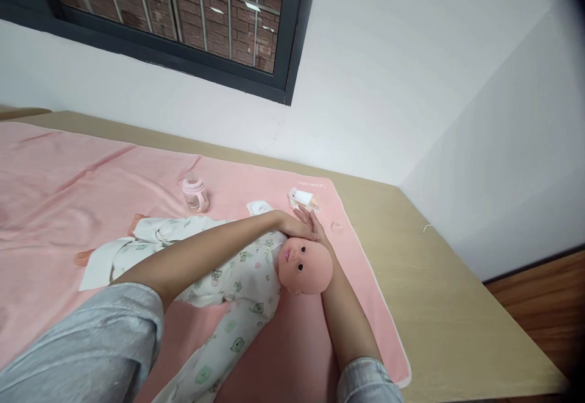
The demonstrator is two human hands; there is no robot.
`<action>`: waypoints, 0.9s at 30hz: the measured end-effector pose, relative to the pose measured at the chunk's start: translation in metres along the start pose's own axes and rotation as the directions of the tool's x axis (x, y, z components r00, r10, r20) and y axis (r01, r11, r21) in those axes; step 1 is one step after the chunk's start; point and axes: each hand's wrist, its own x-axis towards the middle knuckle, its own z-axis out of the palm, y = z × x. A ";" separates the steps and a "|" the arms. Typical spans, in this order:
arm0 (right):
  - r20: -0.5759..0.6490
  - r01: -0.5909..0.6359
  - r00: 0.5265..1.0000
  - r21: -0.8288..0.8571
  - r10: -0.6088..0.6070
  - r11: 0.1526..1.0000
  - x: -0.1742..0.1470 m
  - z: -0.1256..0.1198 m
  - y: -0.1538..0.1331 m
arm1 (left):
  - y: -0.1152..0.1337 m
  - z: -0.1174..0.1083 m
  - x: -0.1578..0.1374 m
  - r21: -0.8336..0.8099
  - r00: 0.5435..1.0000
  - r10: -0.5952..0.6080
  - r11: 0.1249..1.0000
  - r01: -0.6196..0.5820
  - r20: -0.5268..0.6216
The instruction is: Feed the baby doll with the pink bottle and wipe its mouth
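A baby doll in a white printed outfit lies on a pink blanket, its head toward the right and its feet toward the left. My left hand reaches across the doll's body to the far side of the head, fingers stretched and close together. Past the crown comes my right hand, its fingers extended and meeting the left fingertips. Both hands are at the doll's head; whether they press on it is unclear. Just beyond the hands lies a small clear packet with a white label.
A pink-topped baby bottle with a handle stands on the blanket. A small clear round item lies to the right of the hands. The wooden tabletop borders a white wall and a barred window.
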 end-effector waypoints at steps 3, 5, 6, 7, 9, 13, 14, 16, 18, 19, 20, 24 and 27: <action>-0.068 -0.124 0.984 0.415 0.166 0.901 0.010 -0.021 0.016 | 0.002 0.000 0.003 0.005 0.976 -0.048 0.999 0.048 0.211; -0.099 -0.091 0.983 0.475 0.156 0.875 0.013 -0.028 0.022 | 0.001 0.000 0.004 0.015 0.959 -0.069 0.998 0.068 0.276; -0.104 -0.081 0.983 0.482 0.149 0.873 0.014 -0.029 0.023 | 0.001 0.001 0.005 0.022 0.953 -0.076 0.997 0.073 0.294; -0.107 -0.071 0.984 0.479 0.139 0.875 0.014 -0.028 0.023 | 0.000 0.001 0.006 0.031 0.949 -0.081 0.997 0.075 0.306; -0.122 -0.040 0.987 0.432 0.102 0.901 0.012 -0.024 0.019 | -0.002 0.002 0.009 0.053 0.945 -0.095 0.995 0.083 0.313; -0.141 0.013 0.990 0.226 0.020 0.974 0.001 -0.011 0.004 | -0.001 0.006 0.014 0.093 0.949 -0.109 0.992 0.085 0.294; -0.137 0.013 0.991 0.187 0.013 0.982 -0.003 -0.008 -0.001 | 0.000 0.006 0.014 0.100 0.951 -0.106 0.992 0.080 0.290; -0.126 0.015 0.992 0.136 0.002 0.991 -0.011 -0.004 -0.010 | 0.003 0.004 0.013 0.117 0.953 -0.101 0.991 0.070 0.285; -0.116 0.030 0.993 0.085 -0.020 0.996 -0.019 0.000 -0.020 | 0.008 -0.001 0.009 0.147 0.963 -0.096 0.987 0.059 0.253; -0.112 0.040 0.993 0.066 -0.032 0.997 -0.022 0.001 -0.024 | 0.011 -0.005 0.005 0.167 0.972 -0.087 0.985 0.051 0.218; -0.108 0.050 0.993 0.051 -0.044 0.997 -0.024 0.003 -0.028 | 0.014 -0.010 0.001 0.188 0.983 -0.074 0.981 0.041 0.171; -0.102 0.085 0.991 0.026 -0.082 0.996 -0.027 0.008 -0.038 | 0.023 -0.035 -0.024 0.245 0.999 0.005 0.969 0.007 -0.048; -0.109 0.106 0.989 0.045 -0.100 0.993 -0.025 0.006 -0.039 | 0.027 -0.050 -0.048 0.268 0.980 0.021 0.963 0.033 -0.198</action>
